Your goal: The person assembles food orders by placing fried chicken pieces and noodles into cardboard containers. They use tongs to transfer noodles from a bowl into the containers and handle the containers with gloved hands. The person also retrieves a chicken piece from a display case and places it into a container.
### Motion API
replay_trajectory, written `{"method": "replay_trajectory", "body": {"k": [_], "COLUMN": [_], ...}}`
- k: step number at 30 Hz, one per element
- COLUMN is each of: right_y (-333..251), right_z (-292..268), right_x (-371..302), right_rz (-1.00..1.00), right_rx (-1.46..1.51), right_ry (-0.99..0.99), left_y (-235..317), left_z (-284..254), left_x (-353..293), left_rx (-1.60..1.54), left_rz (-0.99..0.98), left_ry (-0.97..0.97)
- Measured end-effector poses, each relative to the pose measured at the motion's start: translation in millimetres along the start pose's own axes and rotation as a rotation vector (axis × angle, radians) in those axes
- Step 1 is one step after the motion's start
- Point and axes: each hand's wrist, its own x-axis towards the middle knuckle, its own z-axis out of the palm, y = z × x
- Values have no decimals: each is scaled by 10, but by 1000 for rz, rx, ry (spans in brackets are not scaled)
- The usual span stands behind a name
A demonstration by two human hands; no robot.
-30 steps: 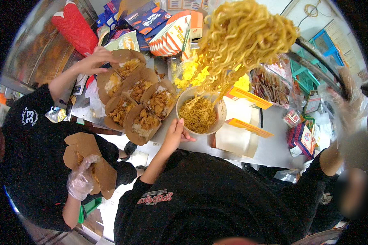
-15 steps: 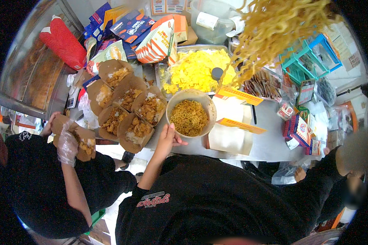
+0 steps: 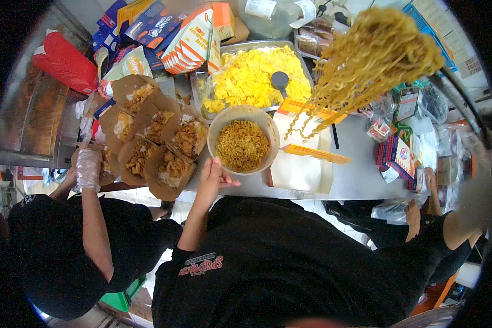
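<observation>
My left hand [image 3: 210, 183] grips the near rim of a round bowl [image 3: 273, 128], its thumb at the rim and fingers against the side. Cooked noodles [image 3: 242, 146] lie in that bowl. At the upper right a big clump of noodles [image 3: 380, 52] hangs in the air from metal tongs [image 3: 464, 106]. The tongs' handles lead to my right hand, whose fingers are lost in blur at the picture's edge beyond my forearm. Loose noodle ends dangle over an open paper box [image 3: 300, 172], white inside with orange-yellow flaps, just right of the bowl.
Behind the bowl stands a metal tray [image 3: 300, 49] of scrambled egg [image 3: 251, 76] with a dark-handled utensil. Several brown boxes [image 3: 183, 177] of rice and fried chicken crowd the left, near a co-worker's gloved hand [image 3: 88, 169]. Folded cartons [image 3: 188, 41] stack behind; another person's hand [image 3: 413, 221] shows right.
The noodle clump now shows more fully, and the tongs have come into sight. The view has shifted slightly. My left hand stays on the bowl; the co-worker's gloved hand has moved up.
</observation>
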Motion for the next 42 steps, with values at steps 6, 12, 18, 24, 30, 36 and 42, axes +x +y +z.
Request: {"method": "replay_trajectory", "body": {"k": [6,12,18,24,30,36,42], "right_y": [133,-65,-1279,-1504,-1380,-1422,-1733], "right_z": [744,1085,2116,2231,1803,1576,1782], "right_x": [-7,138,338,410,413,345,257], "right_rz": [-6,-247,-719,-824,-844,-737,-805], "right_rx": [532,78,79,-42,289,50,-89], "right_ry": [-22,-354,-228,50,139,104,81], "left_y": [44,59,55,80,114,118,126], "left_z": [22,42,37,68,87,94,79], "left_x": [-21,-35,-37,-58,-72,-69,-55], "left_rx": [27,64,37,35,19,39,10], "left_rz": [-30,-60,-71,-62,-61,-94,-64], "left_ry": [19,48,58,55,70,94,53]}}
